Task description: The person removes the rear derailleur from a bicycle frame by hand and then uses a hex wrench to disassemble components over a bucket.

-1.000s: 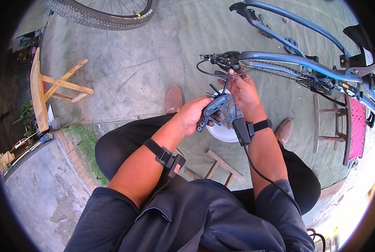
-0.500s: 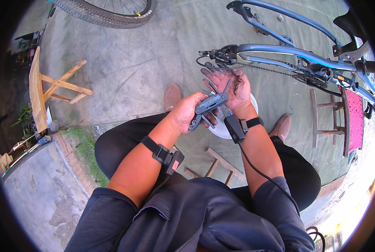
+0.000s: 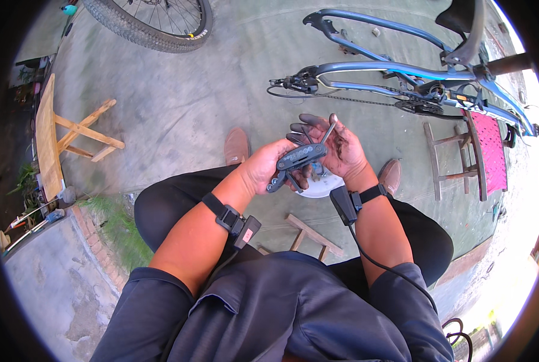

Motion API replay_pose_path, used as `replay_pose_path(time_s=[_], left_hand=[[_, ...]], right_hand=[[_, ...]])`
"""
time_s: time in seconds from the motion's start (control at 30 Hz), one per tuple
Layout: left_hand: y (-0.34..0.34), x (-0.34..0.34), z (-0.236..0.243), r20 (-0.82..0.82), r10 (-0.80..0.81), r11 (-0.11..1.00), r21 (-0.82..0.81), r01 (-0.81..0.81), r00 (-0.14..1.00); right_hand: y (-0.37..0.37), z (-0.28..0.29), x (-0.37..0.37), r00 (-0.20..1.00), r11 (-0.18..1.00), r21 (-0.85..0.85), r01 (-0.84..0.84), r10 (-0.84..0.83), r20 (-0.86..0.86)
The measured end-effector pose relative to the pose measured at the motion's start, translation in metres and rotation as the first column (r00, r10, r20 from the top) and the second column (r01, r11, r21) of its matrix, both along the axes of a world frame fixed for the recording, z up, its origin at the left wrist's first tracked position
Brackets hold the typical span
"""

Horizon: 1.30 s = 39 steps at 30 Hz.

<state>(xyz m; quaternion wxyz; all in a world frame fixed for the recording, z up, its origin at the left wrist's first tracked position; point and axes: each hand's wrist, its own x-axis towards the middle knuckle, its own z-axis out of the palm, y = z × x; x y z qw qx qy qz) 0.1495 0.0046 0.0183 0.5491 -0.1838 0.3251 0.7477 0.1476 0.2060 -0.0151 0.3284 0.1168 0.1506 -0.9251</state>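
In the middle, my left hand (image 3: 271, 160) is closed round a dark grey folding multi-tool (image 3: 301, 155), with several of its keys swung out at angles. One key stands up toward my right thumb. My right hand (image 3: 347, 151) is turned palm up beside the tool's far end, its blackened fingers apart and slightly curled. Its thumb is at the tip of the raised key; whether they touch I cannot tell. Under the hands is a white basin (image 3: 319, 188), mostly hidden, with small items in it that I cannot make out.
A blue bicycle frame (image 3: 396, 69) with chain and derailleur is at the upper right. A wheel (image 3: 182, 43) lies at the upper left. Wooden stools stand left (image 3: 51, 142) and below my hands (image 3: 309, 232); a pink-topped stool (image 3: 487, 151) is on the right. Cables run from my wrist straps.
My right hand has curled in, bringing its thumb to the raised key. The tool has lowered slightly and turned a little flatter in my left hand. The whole view has shifted a little.
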Motion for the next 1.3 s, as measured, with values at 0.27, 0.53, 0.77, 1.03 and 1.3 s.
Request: replay_pose_path(time_s=[0.27,0.53,0.77,1.03,1.3], left_hand=[[0.025,0.021,0.056,0.055,-0.023,0.966,0.258,0.008,0.998],[0.046,0.081,0.099,0.039,-0.105,0.911,0.404,0.080,0.994],[0.052,0.104,0.147,-0.397,-0.052,0.997,0.025,0.068,0.916],[0.063,0.120,0.168,-0.761,-0.061,0.994,-0.107,-0.033,0.646],[0.068,0.136,0.173,-0.759,-0.006,0.976,-0.146,-0.161,0.651]], right_hand=[[0.035,0.086,0.037,0.946,0.997,0.072,0.025,0.000,-0.323],[0.048,0.157,0.106,0.889,0.957,0.261,0.125,0.009,-0.457],[0.058,0.175,0.149,0.793,0.689,0.555,0.467,-0.048,-0.607],[0.051,0.197,0.172,0.548,0.312,0.580,0.753,0.191,-0.814],[0.023,0.192,0.196,0.712,0.564,0.551,0.615,-0.096,-0.696]])
